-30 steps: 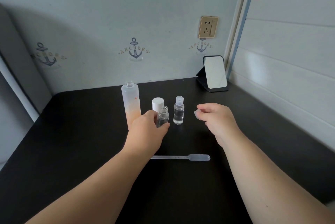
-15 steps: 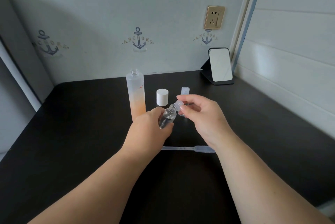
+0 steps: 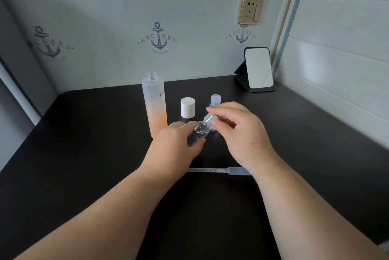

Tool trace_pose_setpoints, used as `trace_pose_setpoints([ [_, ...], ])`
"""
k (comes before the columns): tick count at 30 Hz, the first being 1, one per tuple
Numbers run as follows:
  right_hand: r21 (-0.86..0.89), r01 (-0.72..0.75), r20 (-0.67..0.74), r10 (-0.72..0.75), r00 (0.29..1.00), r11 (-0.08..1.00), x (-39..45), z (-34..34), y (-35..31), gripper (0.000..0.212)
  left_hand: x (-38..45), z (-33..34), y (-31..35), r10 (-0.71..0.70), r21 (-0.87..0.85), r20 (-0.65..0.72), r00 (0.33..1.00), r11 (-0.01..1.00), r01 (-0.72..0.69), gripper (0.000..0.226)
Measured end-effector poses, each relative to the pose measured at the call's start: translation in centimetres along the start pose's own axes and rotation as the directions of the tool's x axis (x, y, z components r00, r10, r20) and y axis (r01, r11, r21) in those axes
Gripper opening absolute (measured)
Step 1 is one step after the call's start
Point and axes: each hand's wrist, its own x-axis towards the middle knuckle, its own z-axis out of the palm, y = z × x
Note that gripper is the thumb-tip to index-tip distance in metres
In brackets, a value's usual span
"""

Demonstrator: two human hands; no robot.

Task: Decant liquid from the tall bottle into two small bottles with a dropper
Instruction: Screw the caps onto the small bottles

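The tall frosted bottle (image 3: 154, 103), uncapped and holding orange liquid in its lower half, stands on the black table (image 3: 84, 143). Its white cap (image 3: 187, 107) stands to the right of it. My left hand (image 3: 175, 146) grips a small clear bottle (image 3: 200, 131), tilted to the right above the table. My right hand (image 3: 240, 131) pinches the small clear cap (image 3: 209, 118) at that bottle's neck. The second small bottle (image 3: 215, 99), capped, stands behind my right hand, partly hidden. The plastic dropper (image 3: 219, 170) lies flat on the table under my wrists.
A small mirror on a black stand (image 3: 257, 68) sits at the table's back right corner. A wall with a gold socket (image 3: 250, 9) runs behind the table, and a panelled wall closes the right side.
My left hand lifted the small bottle off the table and tilted it. My right hand brought the small cap from the right onto the bottle's neck. The view shifted slightly.
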Motion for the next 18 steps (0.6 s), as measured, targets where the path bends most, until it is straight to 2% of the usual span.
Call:
trace_pose_setpoints([
  [5, -0.053, 0.062, -0.023, -0.063, 0.998, 0.997, -0.05, -0.28, -0.16, 0.029, 0.12, -0.09, 0.22, 0.026, -0.005, 0.031, 0.999, 1.000, -0.026, 0.009],
  [12, -0.019, -0.041, -0.058, 0.039, 0.998, 0.999, -0.01, 0.04, -0.09, 0.023, 0.15, -0.05, 0.14, 0.041, 0.002, 0.028, 0.999, 0.999, -0.041, 0.008],
  [14, 0.014, -0.034, -0.037, 0.035, 0.999, 0.999, -0.07, -0.11, -0.16, 0.026, 0.14, -0.02, 0.11, 0.037, -0.002, 0.022, 0.999, 0.999, -0.037, 0.010],
  [18, -0.032, -0.018, -0.027, 0.017, 0.999, 0.999, -0.17, -0.01, -0.06, 0.025, 0.14, 0.06, 0.07, 0.036, -0.001, 0.019, 0.999, 0.999, -0.036, 0.010],
])
